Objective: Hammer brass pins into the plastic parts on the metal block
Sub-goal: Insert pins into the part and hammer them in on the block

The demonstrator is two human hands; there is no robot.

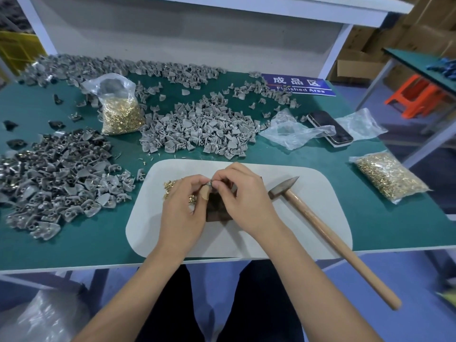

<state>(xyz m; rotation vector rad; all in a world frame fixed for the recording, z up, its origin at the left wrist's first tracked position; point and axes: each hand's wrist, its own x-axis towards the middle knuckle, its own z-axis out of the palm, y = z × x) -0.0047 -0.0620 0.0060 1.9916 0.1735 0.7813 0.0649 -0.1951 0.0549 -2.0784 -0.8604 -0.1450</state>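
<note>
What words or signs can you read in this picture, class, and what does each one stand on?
"成品区": large white characters on the blue sign lying at the back of the green table.
"Finished Area": smaller white line beneath, same sign; its middle letters are partly covered by grey plastic parts.
No other text is readable.

Both hands, left hand [183, 206] and right hand [240, 201], pinching a small plastic part [208, 185] above the metal block [217, 211]

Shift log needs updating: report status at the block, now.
Both hands, left and right, pinch a small plastic part over the metal block. Hammer lies idle beside. Nothing obstructing.
</note>
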